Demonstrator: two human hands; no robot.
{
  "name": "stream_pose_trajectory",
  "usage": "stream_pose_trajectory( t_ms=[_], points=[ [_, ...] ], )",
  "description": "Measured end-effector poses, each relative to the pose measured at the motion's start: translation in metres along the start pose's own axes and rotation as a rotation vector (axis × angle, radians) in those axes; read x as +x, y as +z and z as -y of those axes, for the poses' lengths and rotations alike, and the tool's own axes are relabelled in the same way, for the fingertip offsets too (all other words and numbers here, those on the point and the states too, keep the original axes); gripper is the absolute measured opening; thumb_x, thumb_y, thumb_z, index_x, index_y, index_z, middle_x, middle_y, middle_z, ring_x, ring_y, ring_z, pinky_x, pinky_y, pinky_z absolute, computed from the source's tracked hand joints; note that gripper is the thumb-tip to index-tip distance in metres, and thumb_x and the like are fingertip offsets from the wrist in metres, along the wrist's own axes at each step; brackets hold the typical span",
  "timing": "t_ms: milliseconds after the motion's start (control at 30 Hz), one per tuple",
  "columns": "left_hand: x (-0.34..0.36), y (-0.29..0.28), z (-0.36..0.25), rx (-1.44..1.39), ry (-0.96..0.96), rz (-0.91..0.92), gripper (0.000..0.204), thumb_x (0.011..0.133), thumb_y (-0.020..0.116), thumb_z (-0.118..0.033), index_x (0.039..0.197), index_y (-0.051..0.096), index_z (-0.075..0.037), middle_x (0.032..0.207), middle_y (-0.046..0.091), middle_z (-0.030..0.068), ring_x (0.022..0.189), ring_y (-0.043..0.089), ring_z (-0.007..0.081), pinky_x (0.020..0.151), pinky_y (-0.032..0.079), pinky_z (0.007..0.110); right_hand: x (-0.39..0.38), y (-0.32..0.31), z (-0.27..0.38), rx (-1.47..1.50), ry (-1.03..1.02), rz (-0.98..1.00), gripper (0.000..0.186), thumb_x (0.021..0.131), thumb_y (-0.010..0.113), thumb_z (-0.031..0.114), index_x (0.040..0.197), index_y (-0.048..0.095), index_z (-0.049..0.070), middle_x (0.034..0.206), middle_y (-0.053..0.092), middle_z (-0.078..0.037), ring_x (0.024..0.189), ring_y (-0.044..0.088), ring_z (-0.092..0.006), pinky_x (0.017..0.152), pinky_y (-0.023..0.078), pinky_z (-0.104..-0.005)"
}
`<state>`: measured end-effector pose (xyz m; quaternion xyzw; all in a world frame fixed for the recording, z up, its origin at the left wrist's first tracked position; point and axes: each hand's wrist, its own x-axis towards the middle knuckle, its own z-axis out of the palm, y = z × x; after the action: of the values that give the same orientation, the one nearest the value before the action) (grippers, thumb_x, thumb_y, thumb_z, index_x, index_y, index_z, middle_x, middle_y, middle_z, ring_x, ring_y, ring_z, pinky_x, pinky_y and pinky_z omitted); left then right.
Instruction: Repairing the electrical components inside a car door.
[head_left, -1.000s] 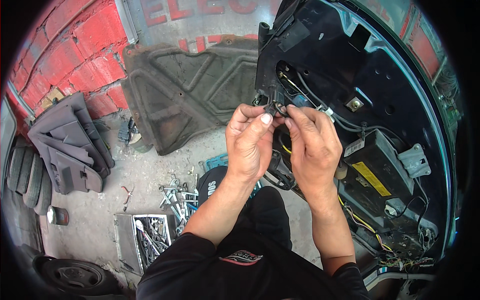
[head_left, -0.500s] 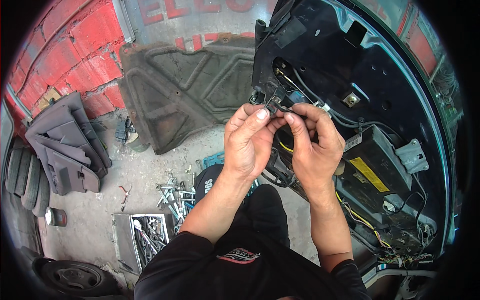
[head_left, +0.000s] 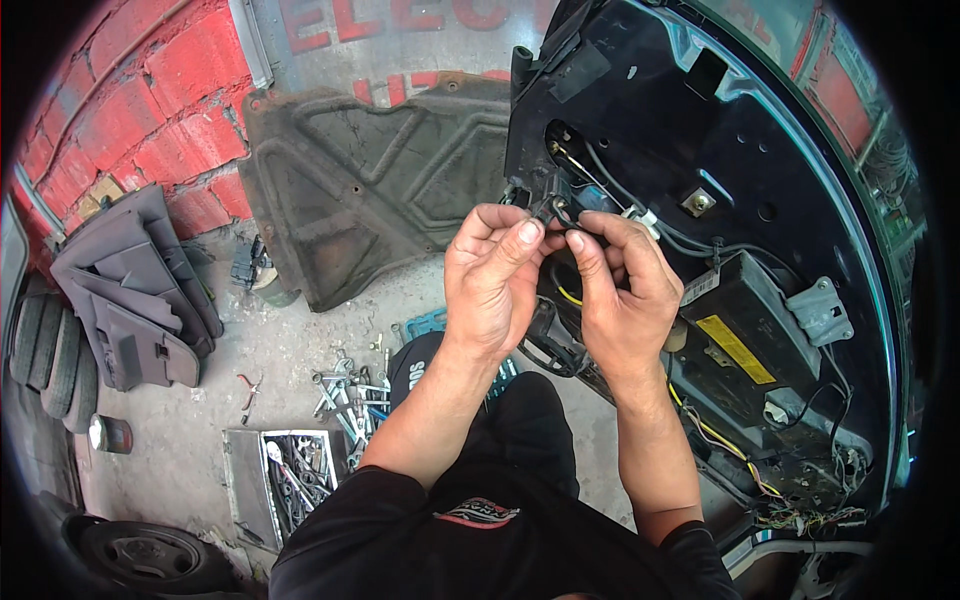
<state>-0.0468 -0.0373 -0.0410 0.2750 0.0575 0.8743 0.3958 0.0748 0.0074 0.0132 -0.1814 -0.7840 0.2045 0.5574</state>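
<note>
- A dark vehicle door (head_left: 650,130), its inner face toward the camera, fills the right side of the frame from top to bottom, with a tangle of wires (head_left: 810,518) at its lower right end.
- The grey concrete floor (head_left: 190,455) spreads through the left and lower left.
- A red brick wall (head_left: 195,75) takes up the upper left.
- A grimy moulded sheet (head_left: 400,190) with raised ribs stands upper centre, just left of the door.
- Grey trim panels (head_left: 150,290) lean together at the left.
- A wheel (head_left: 150,552) lies in the lower left corner, and a row of tyres (head_left: 58,350) shows at the left edge.
- An open tool box (head_left: 250,480), full of metal tools, sits lower left of centre, with loose wrenches (head_left: 345,395) heaped just above and right of it.
- The left hand (head_left: 490,285) and right hand (head_left: 630,300) meet at the centre of the frame, in front of the door, each pinching with thumb and fingertips.
- A small can (head_left: 115,433) stands at the left, below the trim panels.
- Pliers (head_left: 248,393) lie on the floor above the tool box.
- The small black part (head_left: 567,218), partly hidden, is clamped between both hands' fingertips, just above centre; its exact shape cannot be told.
</note>
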Motion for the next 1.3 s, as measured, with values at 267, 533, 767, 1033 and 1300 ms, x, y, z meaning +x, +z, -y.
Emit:
stream_pose_trajectory(
  t_ms=[267,533,767,1033,1300],
  points=[
    [-0.006,0.015,0.005,0.636,0.337,-0.209,0.012,0.094,0.079,0.003,0.104,0.072,0.001,0.107,0.074,0.0115,0.1,0.071,0.0182,0.091,0.057,0.033,-0.001,0.007,-0.009,-0.021,-0.068,-0.024,0.016,0.093,0.08,0.0,0.108,0.078,0.001,0.102,0.078,-0.013,0.088,0.078,-0.0255,0.076,0.062,-0.0335],
    [0.015,0.016,0.008,1.268,0.848,-0.037,0.015,0.083,0.082,0.007,0.094,0.073,0.003,0.104,0.074,0.0154,0.102,0.07,0.025,0.091,0.055,0.034,-0.003,0.001,-0.01,-0.009,-0.108,0.002,0.018,0.094,0.077,-0.003,0.111,0.079,0.001,0.113,0.078,-0.016,0.093,0.079,-0.0266,0.078,0.064,-0.0329],
    [0.033,0.023,0.003,1.595,1.102,0.149,0.018,0.075,0.082,0.003,0.089,0.076,-0.004,0.094,0.076,0.0073,0.095,0.068,0.0306,0.084,0.054,0.041,-0.006,-0.002,-0.001,-0.226,-0.169,-0.059,0.023,0.094,0.076,-0.002,0.117,0.078,0.001,0.128,0.076,-0.02,0.101,0.08,-0.0316,0.081,0.066,-0.0355],
    [0.039,0.026,0.007,1.616,1.181,0.113,0.02,0.074,0.083,0.001,0.092,0.075,-0.005,0.1,0.074,0.0063,0.108,0.062,0.0342,0.091,0.05,0.043,0.041,-0.016,0.006,-0.709,-0.502,-0.138,0.024,0.086,0.083,0.004,0.108,0.079,0.011,0.101,0.077,-0.004,0.076,0.064,-0.024,0.069,0.054,-0.0354],
    [0.002,0.013,-0.005,1.731,1.391,0.35,0.019,0.071,0.08,-0.01,0.088,0.072,-0.004,0.113,0.073,0.0123,0.124,0.049,0.0336,0.092,0.051,0.047,0.018,-0.027,0.012,0.205,0.178,0.24,0.036,0.092,0.085,0.011,0.124,0.075,-0.001,0.11,0.074,-0.008,0.077,0.062,-0.0123,0.07,0.053,-0.0269]
  ],
)
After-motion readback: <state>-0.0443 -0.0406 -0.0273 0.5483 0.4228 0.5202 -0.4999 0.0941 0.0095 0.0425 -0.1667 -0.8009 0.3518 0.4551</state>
